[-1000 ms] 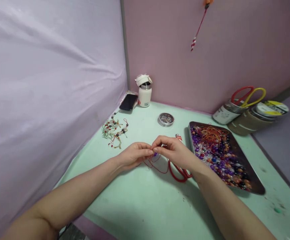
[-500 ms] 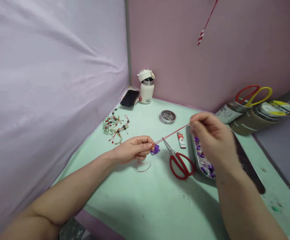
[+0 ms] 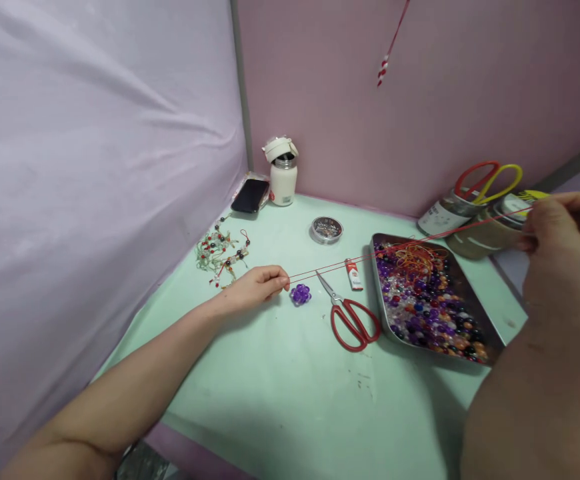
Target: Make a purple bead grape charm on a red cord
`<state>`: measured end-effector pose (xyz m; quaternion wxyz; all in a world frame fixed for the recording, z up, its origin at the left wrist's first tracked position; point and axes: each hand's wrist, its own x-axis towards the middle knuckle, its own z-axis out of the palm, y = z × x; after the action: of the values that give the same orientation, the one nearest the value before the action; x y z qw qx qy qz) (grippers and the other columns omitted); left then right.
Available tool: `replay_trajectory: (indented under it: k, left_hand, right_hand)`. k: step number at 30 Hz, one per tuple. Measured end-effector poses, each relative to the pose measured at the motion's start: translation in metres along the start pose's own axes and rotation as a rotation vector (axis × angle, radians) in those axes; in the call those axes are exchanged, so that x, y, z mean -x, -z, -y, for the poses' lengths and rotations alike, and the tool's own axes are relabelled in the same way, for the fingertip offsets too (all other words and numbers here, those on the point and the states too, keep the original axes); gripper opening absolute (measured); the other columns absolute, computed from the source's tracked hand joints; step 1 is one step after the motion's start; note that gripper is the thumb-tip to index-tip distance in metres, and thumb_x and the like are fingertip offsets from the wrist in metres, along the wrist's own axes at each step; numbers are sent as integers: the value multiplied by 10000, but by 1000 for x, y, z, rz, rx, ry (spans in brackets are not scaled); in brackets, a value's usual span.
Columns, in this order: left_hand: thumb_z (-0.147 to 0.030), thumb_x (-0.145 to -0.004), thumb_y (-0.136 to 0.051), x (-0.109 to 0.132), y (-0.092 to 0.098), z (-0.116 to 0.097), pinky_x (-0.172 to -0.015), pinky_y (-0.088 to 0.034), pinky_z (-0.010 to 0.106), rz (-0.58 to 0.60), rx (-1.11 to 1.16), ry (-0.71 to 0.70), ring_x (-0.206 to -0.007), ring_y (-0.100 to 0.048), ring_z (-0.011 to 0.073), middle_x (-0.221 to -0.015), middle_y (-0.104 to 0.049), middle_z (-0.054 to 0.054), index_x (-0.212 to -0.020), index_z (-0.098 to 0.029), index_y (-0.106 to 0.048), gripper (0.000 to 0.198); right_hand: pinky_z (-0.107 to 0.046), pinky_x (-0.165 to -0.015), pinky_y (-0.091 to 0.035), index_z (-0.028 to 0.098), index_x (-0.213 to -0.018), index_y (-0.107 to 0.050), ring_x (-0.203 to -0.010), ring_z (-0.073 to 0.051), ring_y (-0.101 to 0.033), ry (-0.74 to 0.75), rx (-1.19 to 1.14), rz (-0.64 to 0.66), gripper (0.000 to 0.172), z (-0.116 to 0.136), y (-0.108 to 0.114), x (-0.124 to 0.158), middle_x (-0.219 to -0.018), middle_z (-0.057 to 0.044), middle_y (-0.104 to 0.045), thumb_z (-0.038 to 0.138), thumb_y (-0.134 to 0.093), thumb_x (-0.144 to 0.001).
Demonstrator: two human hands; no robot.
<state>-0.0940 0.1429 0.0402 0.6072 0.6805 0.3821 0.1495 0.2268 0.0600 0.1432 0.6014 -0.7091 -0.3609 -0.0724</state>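
Observation:
A thin red cord (image 3: 343,265) runs taut, in two strands, between my hands. My left hand (image 3: 265,285) pinches one end of it, low over the table. At the far right my right hand (image 3: 565,223) is closed on the other end, raised above the jars. A purple bead cluster (image 3: 301,295) lies beside my left fingertips; whether it is joined to the cord I cannot tell. Red-handled scissors (image 3: 350,317) lie with their tips close under the cord. A red and white lighter (image 3: 354,275) is behind them.
A metal tray (image 3: 381,293) of mixed beads and orange cord stands right. Behind are a round box (image 3: 327,230), a white bottle (image 3: 283,181) and a phone (image 3: 251,196). Beaded strings (image 3: 215,250) lie left. Jars (image 3: 445,217), one holding scissors, stand back right. A beaded red string (image 3: 383,70) hangs above.
My right hand has moved far right, drawing the red cord out much longer. The cord loop below my left hand is gone. The bead cluster now lies apart from my fingers.

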Motion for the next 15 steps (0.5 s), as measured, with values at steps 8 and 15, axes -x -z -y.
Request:
replay_trajectory:
  k: [8,15]
  left_hand:
    - [-398,-769,-541,0,-3,-5,-550,-323,219,-244,-57,31,-568,-420,92,-618,-488,-25,-751,-160,-613,249]
    - [-347,-690,-632,-4,0,1,-595,-366,228,-339,66,58,-604,-469,96,-691,-592,0,-759,-164,-669,199]
  right_hand:
    - [-275,-440,-294,186,-885,-677,-428,-95,-382,-105,394,91,188,-25,4,-12,-584,2,-493,257,-556,-760]
    - [-307,-508,-294,169,-857,-683,-463,-109,-353,-4,717,203,167,-43,5,-23,-678,-97,-610,178,-553,-752]
